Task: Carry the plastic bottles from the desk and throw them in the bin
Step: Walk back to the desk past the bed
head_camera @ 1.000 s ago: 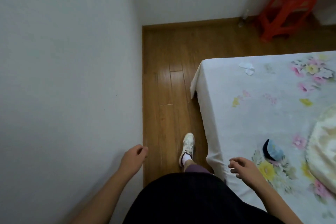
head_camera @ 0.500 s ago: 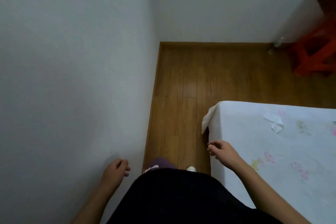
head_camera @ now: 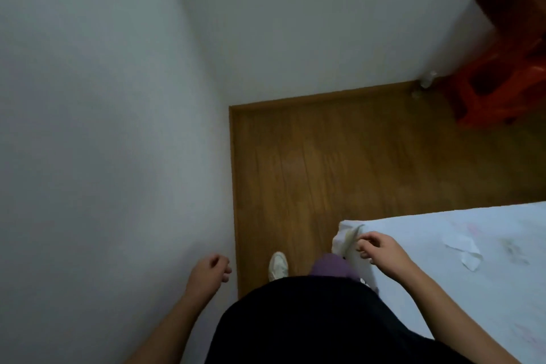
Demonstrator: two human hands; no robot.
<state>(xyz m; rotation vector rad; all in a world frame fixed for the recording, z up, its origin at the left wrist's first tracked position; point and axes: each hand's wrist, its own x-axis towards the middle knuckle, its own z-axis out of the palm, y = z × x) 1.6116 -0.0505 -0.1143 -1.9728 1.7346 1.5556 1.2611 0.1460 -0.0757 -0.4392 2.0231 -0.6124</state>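
A white wall (head_camera: 88, 127) fills the left side of the view. Low against it hangs the left hand (head_camera: 208, 273), fingers curled loosely inward into a soft fist that closes on nothing. Just to its right, on the brown wooden floor (head_camera: 339, 162), a white shoe (head_camera: 277, 265) points forward, and beside it a purple trouser leg (head_camera: 332, 266) shows above the dark garment (head_camera: 310, 322) that covers the lower middle of the view.

Further right, the right hand (head_camera: 381, 250) hovers over the corner of a bed covered with a white floral sheet (head_camera: 443, 289); its fingers are bent and drawn close together, and it grips nothing. A crumpled piece of white paper (head_camera: 465, 248) lies on the sheet to the right of that hand, apart from it.

No plastic bottle is held by either hand. At the far right, a small clear object (head_camera: 428, 80) that may be a bottle stands on the floor against the back wall, too blurred to tell for sure, well apart from both hands. Next to it sits a red plastic stool (head_camera: 496, 91), under a dark wooden piece of furniture (head_camera: 514, 0) in the upper right corner.
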